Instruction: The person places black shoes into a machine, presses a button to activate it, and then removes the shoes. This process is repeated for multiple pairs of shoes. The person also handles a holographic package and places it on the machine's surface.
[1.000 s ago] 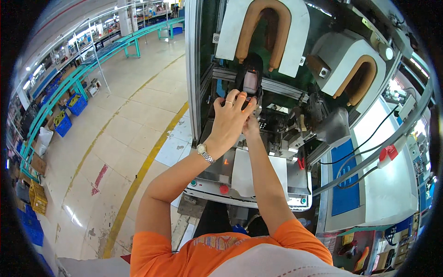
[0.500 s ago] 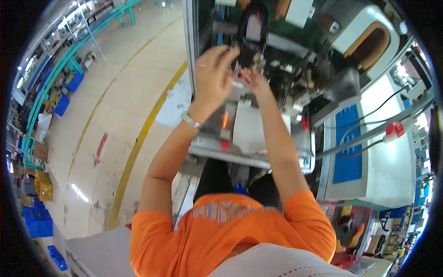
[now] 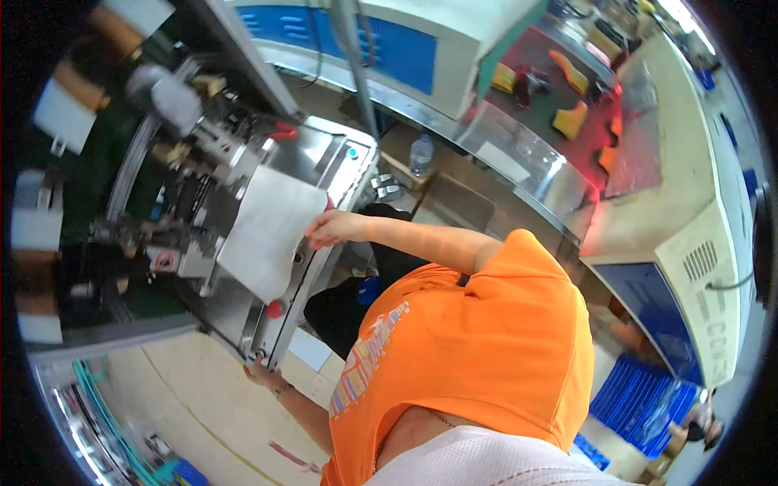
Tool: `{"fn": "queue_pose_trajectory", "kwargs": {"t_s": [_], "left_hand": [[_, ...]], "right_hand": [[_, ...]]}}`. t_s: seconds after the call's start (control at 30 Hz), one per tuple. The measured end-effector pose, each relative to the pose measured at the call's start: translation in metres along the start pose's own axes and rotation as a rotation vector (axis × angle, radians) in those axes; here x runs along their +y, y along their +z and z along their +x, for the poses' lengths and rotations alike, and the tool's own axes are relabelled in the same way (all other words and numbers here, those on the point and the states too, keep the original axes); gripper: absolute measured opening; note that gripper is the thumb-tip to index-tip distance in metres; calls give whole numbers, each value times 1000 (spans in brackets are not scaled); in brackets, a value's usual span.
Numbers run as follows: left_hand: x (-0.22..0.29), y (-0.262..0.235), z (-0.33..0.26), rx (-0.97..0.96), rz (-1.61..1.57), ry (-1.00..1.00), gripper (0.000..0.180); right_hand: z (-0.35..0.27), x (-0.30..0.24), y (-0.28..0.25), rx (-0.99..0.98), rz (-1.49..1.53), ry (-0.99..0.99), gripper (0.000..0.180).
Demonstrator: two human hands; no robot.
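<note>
My right hand [image 3: 328, 228] hovers at the front edge of the machine table, beside a red button [image 3: 330, 204] and the white sheet [image 3: 271, 231]. Its fingers are loosely bent and a little apart, and nothing shows in them. At the table's front left corner my left hand [image 3: 264, 375] touches a small round button [image 3: 259, 356]. Its fingers look stretched and hold nothing visible. Another red button [image 3: 274, 309] sits on the front strip between the hands. Behind the sheet stands the machine's metal clamp mechanism [image 3: 219, 146].
To the right, a conveyor [image 3: 531, 109] lit red carries several yellow, orange and dark shoe-like pieces. A plastic bottle [image 3: 421, 154] stands below its edge. Blue crates [image 3: 640, 405] are stacked at lower right. A metal frame post [image 3: 243, 57] rises beside the machine.
The view has swung to the right. Both hands have come back from inside the machine: the right to the table's front edge, the left to its front left corner.
</note>
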State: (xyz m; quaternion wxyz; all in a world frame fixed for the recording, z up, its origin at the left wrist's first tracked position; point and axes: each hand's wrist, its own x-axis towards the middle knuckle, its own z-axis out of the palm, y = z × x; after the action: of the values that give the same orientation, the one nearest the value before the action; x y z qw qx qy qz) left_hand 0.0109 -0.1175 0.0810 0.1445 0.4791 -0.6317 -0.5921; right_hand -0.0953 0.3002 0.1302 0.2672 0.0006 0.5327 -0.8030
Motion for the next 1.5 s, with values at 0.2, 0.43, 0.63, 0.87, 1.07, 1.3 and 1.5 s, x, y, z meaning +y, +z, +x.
{"fn": "queue_pose_trajectory", "kwargs": {"t_s": [0.2, 0.43, 0.63, 0.87, 1.07, 1.3, 1.5], "left_hand": [[-8, 14, 11, 454, 676, 812, 63], [131, 200, -167, -373, 203, 1365, 35], [177, 308, -299, -906, 75, 1503, 30], [204, 375, -426, -1287, 157, 1846, 31], [198, 463, -492, -1251, 112, 2228, 41], [192, 535, -562, -1224, 193, 2091, 74], [155, 621, -591, -939, 136, 2033, 74]], "right_hand": [[-105, 28, -97, 315, 160, 53, 22], [-198, 66, -202, 966, 384, -38, 21], [-260, 91, -265, 1383, 399, -157, 22], [-370, 146, -338, 2044, -933, 184, 47], [-409, 211, -367, 1420, -993, 599, 83], [-413, 179, -349, 1268, -1034, 608, 91], [-423, 62, -351, 1169, -652, 633, 22]]}}
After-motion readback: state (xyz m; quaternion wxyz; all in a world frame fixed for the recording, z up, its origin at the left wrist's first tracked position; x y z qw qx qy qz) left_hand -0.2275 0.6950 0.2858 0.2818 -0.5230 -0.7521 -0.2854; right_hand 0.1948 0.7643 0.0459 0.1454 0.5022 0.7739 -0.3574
